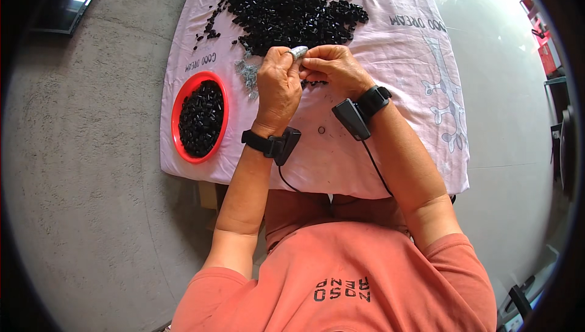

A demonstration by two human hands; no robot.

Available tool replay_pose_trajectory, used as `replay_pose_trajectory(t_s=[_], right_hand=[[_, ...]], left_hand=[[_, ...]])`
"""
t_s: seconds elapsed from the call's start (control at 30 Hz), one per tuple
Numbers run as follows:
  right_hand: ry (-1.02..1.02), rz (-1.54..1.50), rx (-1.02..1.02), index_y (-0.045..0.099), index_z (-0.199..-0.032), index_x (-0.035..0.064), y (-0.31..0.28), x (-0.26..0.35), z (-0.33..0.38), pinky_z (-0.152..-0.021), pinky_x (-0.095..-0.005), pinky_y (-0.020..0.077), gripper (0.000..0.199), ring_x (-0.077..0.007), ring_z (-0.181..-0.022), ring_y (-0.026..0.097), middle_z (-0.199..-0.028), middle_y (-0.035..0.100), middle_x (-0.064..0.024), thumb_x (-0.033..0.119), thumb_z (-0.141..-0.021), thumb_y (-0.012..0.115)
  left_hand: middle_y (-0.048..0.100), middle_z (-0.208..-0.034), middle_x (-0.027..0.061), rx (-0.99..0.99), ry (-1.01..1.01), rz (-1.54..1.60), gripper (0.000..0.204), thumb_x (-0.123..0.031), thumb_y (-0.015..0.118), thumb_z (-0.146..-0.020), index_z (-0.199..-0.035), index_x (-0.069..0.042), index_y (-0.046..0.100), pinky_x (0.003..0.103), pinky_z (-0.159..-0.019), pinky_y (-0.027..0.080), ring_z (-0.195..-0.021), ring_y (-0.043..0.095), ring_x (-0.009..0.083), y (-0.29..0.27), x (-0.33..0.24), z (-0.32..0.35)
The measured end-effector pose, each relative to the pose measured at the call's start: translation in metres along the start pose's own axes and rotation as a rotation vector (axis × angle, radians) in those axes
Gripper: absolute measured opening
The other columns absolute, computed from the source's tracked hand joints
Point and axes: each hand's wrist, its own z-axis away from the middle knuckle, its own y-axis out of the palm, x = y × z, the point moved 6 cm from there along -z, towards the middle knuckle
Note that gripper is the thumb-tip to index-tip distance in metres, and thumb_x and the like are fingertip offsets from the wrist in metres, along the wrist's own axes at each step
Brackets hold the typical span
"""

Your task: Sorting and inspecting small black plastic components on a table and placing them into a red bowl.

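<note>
My left hand (279,85) and my right hand (338,68) meet at the near edge of a heap of small black plastic pieces (286,9). Both hands are closed, with thumbs and fingers pinched together. A silvery-grey piece (298,52) shows at the left fingertips; whether it is held or wrapped round a finger, I cannot tell. What the right fingertips pinch is too small to make out. Grey stringy scraps (248,76) lie just left of my left hand. A few black pieces lie under my right fingers.
A red bowl (177,112) full of black pieces stands at the table's left edge. Pink printed cloth (390,143) covers the table. A small dark ring (322,129) lies between my forearms. Cables hang from the black wrist-strapped devices (351,120).
</note>
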Motion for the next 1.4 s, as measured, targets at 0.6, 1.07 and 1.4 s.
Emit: replay_pose_trajectory(t_s=[0.6, 1.07, 1.4], right_hand=[[-0.017, 0.012, -0.038, 0.071, -0.103, -0.0005, 0.001, 0.008, 0.003, -0.075, -0.0236, 0.0582, 0.017, -0.0132, -0.081, 0.071, -0.092, 0.072, -0.0078, 0.014, -0.095, 0.068], [0.026, 0.165, -0.013, 0.07, -0.103, -0.001, 0.005, 0.004, 0.004, -0.071, -0.0232, 0.0585, 0.017, -0.0134, -0.079, 0.071, -0.091, 0.073, -0.0094, 0.013, -0.094, 0.068], [0.025, 0.19, 0.002, 0.07, -0.103, -0.0017, 0.01, 0.006, 0.005, -0.068, -0.0236, 0.0582, 0.018, -0.0127, -0.074, 0.07, -0.087, 0.073, -0.0107, 0.014, -0.095, 0.068]], left_hand=[[0.065, -0.085, 0.0147, 0.363, -0.278, -0.157, 0.017, -0.011, 0.071, -0.079, -0.093, -0.002, 0.068, 0.039, -0.071, 0.054, -0.076, 0.068, 0.0303, 0.016, 0.038, 0.034], [0.07, -0.084, 0.0021, 0.077, -0.493, 0.406, 0.016, -0.001, 0.061, -0.094, -0.106, 0.0, 0.07, 0.023, -0.065, 0.05, -0.072, 0.06, 0.0067, -0.009, 0.041, 0.014], [0.07, -0.085, 0.0028, 0.047, -0.484, 0.531, 0.013, -0.004, 0.062, -0.096, -0.107, -0.001, 0.067, 0.023, -0.066, 0.05, -0.073, 0.061, 0.0067, -0.006, 0.043, 0.014]])
